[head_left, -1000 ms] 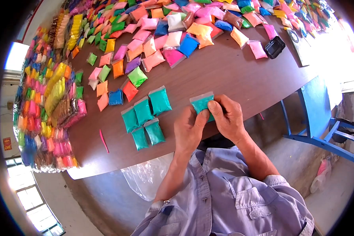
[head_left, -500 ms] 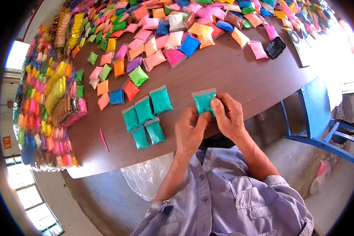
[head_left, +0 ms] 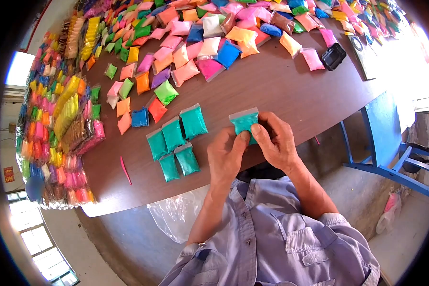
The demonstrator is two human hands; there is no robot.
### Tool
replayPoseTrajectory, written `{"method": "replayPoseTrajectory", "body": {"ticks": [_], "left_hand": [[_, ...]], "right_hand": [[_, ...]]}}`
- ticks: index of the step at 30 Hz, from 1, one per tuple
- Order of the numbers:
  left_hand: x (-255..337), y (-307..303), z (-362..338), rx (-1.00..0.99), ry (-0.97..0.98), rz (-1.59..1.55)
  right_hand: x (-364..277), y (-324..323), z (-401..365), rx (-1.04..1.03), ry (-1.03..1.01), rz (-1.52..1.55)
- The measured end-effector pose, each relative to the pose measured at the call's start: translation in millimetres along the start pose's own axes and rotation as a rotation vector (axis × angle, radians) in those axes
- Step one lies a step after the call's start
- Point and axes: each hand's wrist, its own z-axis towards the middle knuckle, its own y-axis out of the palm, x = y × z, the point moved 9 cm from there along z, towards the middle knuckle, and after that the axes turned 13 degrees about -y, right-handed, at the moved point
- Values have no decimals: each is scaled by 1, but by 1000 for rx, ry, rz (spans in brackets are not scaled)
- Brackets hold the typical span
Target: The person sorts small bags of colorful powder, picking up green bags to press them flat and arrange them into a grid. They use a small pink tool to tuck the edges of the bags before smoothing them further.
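Observation:
Between my two hands, over the table's near edge, is a teal packet [head_left: 243, 122] with its clear zip strip at the top. My left hand [head_left: 228, 152] grips its lower left side, thumb on the front. On the right side my right hand [head_left: 275, 141] holds it too, thumb pressed on its face and fingers behind. Several teal packets lie flat on the table to the left; one of them [head_left: 193, 121] is closest to my hands. The packet's back and lower edge are hidden by my fingers.
Many coloured packets [head_left: 186, 72] cover the far side of the brown table [head_left: 281, 86]. Bundled packets [head_left: 66, 119] are piled at the left. A pink tool [head_left: 126, 170] lies near the front edge. At the right are a black tray [head_left: 333, 56] and a blue chair [head_left: 383, 128].
Both hands have shifted slightly left with the teal packet. My left thumb now sits higher on the packet's front.

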Motion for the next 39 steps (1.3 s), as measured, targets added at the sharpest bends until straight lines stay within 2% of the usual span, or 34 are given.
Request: {"method": "replayPoseTrajectory", "body": {"ticks": [3, 8, 13, 17, 19, 26, 34, 39], "left_hand": [[2, 5, -1, -15, -67, -131], [2, 3, 2, 2, -32, -96], [-3, 2, 2, -14, -34, -101], [5, 3, 1, 26, -50, -96], [3, 1, 2, 45, -58, -91], [-4, -5, 3, 40, 4, -42], [3, 2, 2, 20, -22, -98], [3, -3, 0, 59, 66, 12]], "right_hand": [[-2, -3, 0, 11, -18, -1], [-7, -3, 3, -32, -38, -37], [1, 0, -1, -5, 40, 42], [0, -4, -1, 36, 24, 44], [-4, -3, 1, -21, -20, -26], [0, 2, 0, -29, 34, 1], [-5, -1, 2, -48, -89, -107], [-4, 3, 3, -26, -25, -43]]}}
